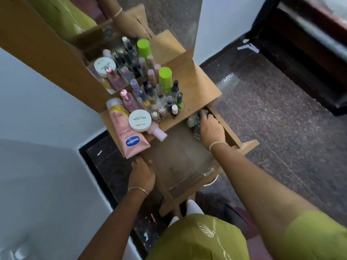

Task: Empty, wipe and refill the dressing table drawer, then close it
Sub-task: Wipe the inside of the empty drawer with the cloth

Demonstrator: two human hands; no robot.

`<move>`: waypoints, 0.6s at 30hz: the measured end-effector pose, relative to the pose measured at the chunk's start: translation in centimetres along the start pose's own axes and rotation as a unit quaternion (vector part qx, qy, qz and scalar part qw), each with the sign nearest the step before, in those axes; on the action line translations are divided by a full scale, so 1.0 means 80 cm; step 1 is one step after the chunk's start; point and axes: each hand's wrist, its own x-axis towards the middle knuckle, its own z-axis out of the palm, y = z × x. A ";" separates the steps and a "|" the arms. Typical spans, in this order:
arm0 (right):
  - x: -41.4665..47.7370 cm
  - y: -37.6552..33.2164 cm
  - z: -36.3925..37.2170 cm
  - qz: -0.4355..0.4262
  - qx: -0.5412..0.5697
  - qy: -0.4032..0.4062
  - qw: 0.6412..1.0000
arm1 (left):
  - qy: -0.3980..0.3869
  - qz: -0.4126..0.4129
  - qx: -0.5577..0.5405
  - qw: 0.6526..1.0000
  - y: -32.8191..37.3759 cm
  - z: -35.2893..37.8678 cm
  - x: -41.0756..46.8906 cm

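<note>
One hazard: right hand (212, 128), gripping crumpled grey cloth (192, 121) in open wooden drawer (180, 156), could jolt overhanging pink Vaseline tube (131, 139) down; left hand (142, 174) rests loose-fingered on drawer's side.

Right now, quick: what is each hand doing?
Left hand: on the left edge of the drawer; whether it grips cannot be told.
Right hand: closed on the crumpled cloth inside the drawer.
</note>
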 end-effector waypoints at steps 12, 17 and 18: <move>0.010 -0.065 0.069 0.018 0.005 -0.036 0.999 | 0.002 0.086 0.012 0.996 -0.022 0.003 0.013; -0.030 -0.121 0.085 -0.072 0.024 -0.048 0.996 | -0.067 0.083 -0.029 0.994 -0.026 -0.010 0.015; -0.037 -0.127 0.088 -0.088 0.013 -0.056 0.994 | -0.094 0.090 -0.042 0.991 -0.026 -0.015 0.015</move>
